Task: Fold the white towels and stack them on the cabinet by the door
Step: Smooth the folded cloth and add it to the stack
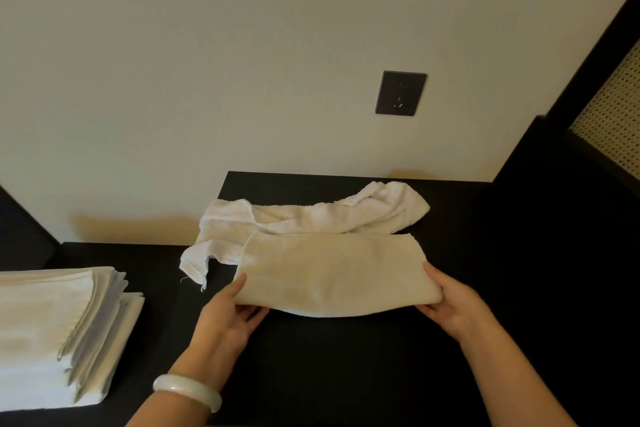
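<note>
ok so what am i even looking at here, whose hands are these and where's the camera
There is no machine here. A person wears one wide-angle camera on the head, looking forward and down, so you see their own two bare hands. The left hand, with a white bangle on its wrist, and the right hand each grip one end of a folded white towel, its near edge raised off the dark cabinet top. Behind it lies a crumpled towel, not yet folded. At the left sits a stack of folded towels. A dark wall socket is on the pale wall above.
</note>
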Demonstrator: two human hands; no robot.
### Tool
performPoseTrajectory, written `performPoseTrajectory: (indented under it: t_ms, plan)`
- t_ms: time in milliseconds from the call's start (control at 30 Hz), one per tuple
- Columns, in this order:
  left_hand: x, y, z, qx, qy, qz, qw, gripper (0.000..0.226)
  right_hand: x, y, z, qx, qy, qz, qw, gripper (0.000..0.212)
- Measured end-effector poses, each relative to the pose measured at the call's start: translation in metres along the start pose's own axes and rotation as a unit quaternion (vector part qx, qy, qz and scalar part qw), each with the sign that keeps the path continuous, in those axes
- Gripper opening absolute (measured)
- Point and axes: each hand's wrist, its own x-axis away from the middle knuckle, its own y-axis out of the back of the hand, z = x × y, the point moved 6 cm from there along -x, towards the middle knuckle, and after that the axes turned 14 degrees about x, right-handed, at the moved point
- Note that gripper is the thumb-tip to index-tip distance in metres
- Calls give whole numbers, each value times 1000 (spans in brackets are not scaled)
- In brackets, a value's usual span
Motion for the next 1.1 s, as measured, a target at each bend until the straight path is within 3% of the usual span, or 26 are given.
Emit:
performPoseTrajectory:
  t_ms: [67, 167, 300, 433, 533, 667, 933, 1100]
  plan:
    - [-6, 2, -18, -43, -4, -20, 999, 27, -3, -5, 12, 44, -11, 11, 999, 33]
    - [-2, -9, -26, -128, 63, -8, 990, 36, -7, -11, 24, 80, -17, 32, 996, 35]
    - [3, -28, -33, -213, 60, 37, 975, 32, -3, -13, 48, 130, 65, 51, 988, 35]
    - [12, -37, -47, -174, 0, 80, 982, 26, 13, -7, 73, 123, 137, 69, 980, 34]
    - [23, -42, -61, -149, -40, 111, 982, 38, 25, -9, 81, 86, 156, 110, 978, 45]
    - [31, -38, -85, -170, -63, 145, 973, 46, 37, -34, 86, 57, 180, 161, 969, 42]
    - [29, 12, -153, -134, -97, 111, 980, 35, 38, -135, 78, 58, 165, 232, 957, 26]
    - [27, 45, -197, -106, -116, 72, 985, 26, 43, -196, 68, 78, 149, 268, 949, 36]
